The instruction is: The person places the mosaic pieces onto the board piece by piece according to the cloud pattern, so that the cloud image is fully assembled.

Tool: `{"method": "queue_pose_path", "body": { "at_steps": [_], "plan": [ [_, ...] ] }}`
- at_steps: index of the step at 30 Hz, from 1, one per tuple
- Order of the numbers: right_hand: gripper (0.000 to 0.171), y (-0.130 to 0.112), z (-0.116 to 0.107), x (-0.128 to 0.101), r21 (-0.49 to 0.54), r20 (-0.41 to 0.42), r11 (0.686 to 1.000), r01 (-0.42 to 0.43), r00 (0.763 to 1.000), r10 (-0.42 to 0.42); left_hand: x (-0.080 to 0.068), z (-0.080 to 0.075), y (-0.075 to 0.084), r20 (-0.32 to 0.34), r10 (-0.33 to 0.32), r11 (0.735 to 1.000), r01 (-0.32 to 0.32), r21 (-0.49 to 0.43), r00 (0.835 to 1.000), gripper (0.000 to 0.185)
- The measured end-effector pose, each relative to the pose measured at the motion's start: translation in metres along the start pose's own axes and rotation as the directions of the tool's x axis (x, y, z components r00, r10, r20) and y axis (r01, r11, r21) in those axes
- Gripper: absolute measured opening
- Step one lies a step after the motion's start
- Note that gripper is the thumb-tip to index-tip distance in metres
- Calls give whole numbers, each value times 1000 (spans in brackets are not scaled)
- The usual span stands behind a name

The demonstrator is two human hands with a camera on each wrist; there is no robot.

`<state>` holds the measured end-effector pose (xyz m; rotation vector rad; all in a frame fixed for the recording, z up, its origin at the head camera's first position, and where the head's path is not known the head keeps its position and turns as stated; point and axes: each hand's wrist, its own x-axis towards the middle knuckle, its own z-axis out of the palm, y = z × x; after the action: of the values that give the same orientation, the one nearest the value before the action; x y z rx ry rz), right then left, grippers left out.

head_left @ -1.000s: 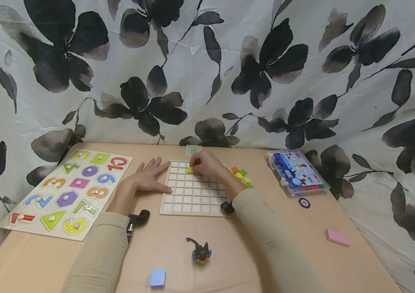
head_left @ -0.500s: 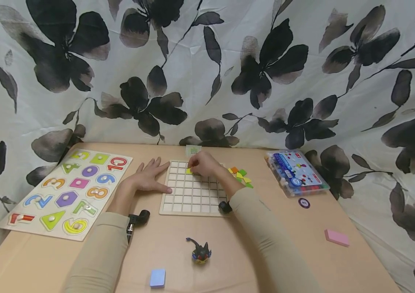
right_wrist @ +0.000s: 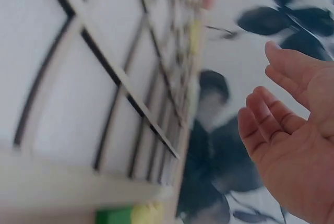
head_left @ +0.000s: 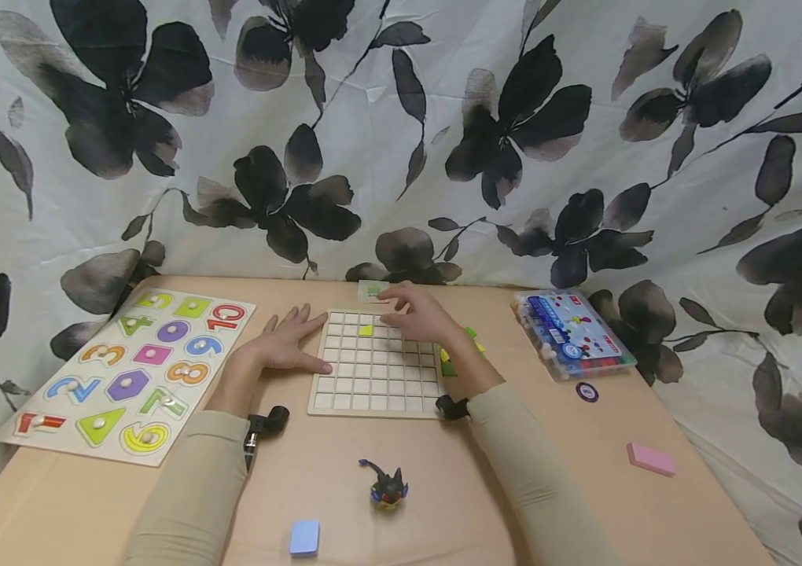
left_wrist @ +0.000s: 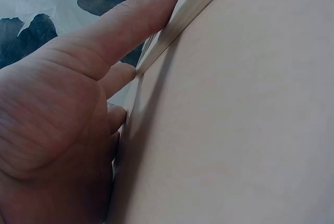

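A wooden grid board (head_left: 366, 385) with pale square cells lies on the table. One yellow tile (head_left: 366, 331) sits in a cell of its upper rows. My left hand (head_left: 288, 342) rests at the board's left edge, fingers spread and thumb on the rim; the left wrist view shows that thumb (left_wrist: 130, 23) against the wooden edge. Above the board's upper right part, my right hand (head_left: 418, 314) is raised with loose fingers and nothing between them, as the right wrist view of the hand (right_wrist: 292, 130) also shows. Loose green and yellow tiles (head_left: 447, 363) lie partly hidden behind the right forearm.
A small card (head_left: 373, 291) stands behind the board. On the left lies a number puzzle board (head_left: 114, 358); at right are a clear plastic case (head_left: 574, 334), a dark round disc (head_left: 587, 391) and a pink block (head_left: 651, 459). Nearer are a dark toy figure (head_left: 388, 487) and a blue block (head_left: 305, 538).
My right hand has let go of the yellow tile, which stays in its cell, and has lifted and moved right with its fingers opening. The left hand has not moved.
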<state>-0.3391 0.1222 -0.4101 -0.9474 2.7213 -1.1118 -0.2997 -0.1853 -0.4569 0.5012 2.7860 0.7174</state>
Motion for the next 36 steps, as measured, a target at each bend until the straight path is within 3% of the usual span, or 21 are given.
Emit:
{"method": "queue_pose_path", "body": {
  "at_steps": [5,10,16,23,36],
  "plan": [
    [39,7,-22,-25,89,-174,996,-10,984,25,-1,0,1,5,-3,1000,3,4,1000,117],
    [40,22,-34,-36,101,-253,994,-50,965,74,1,0,0,4,3,1000,-3,13,1000,117],
    [39,49,-38,-43,53,-251,982,-183,949,191,2,1,-1,5,1,1000,-1,17,1000,118],
    [37,75,-38,-50,39,-194,931,-364,911,364,3,1,-3,2,1,1000,-1,13,1000,118],
    [27,95,-34,-52,60,-141,896,-439,885,443,2,0,-1,1,-3,1000,3,7,1000,118]
  ]
}}
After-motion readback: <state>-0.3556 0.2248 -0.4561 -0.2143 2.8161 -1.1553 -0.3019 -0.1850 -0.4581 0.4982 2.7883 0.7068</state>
